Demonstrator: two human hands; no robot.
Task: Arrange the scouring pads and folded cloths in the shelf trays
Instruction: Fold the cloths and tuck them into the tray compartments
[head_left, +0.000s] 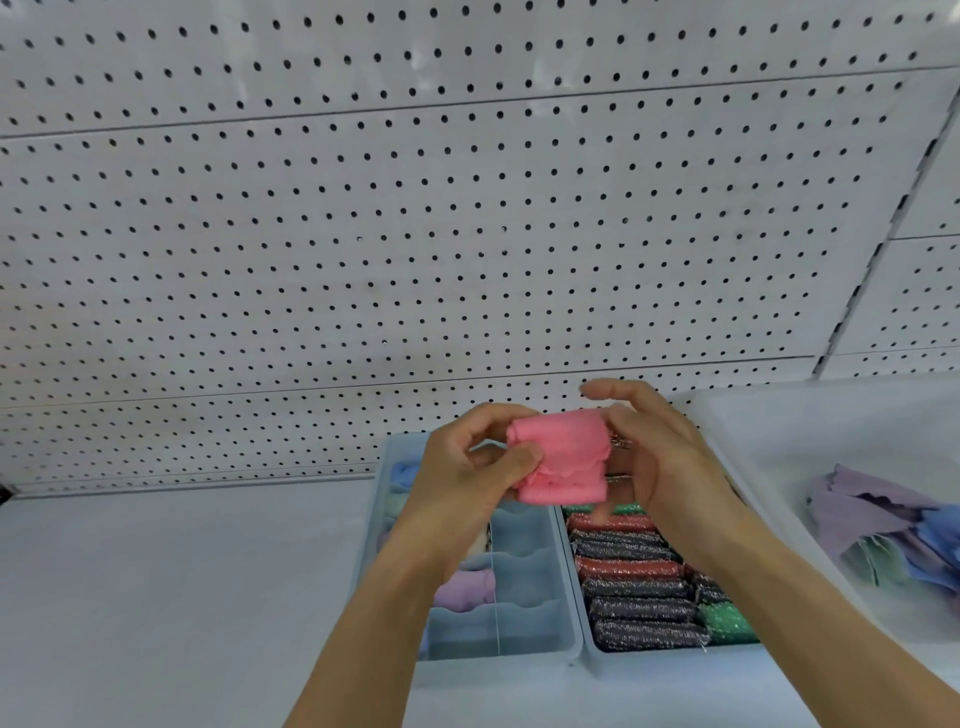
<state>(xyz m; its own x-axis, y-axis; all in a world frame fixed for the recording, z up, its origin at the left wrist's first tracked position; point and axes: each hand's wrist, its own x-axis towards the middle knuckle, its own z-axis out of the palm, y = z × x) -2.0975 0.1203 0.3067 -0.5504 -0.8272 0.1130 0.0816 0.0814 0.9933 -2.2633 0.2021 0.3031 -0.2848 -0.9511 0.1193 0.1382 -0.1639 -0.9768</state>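
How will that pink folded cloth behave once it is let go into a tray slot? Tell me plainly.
The pink cloth looks soft and floppy: its layered edges ripple between the left hand and right hand. It probably weighs little, since fingertips alone hold it. Its fold may spring open once released, so an empty slot of the divided tray should help hold it.

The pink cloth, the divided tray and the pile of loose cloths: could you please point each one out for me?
pink cloth (558, 457), head view, middle of its folded face.
divided tray (524, 652), head view, bare near wall.
pile of loose cloths (857, 512), head view, the purple cloth on top.
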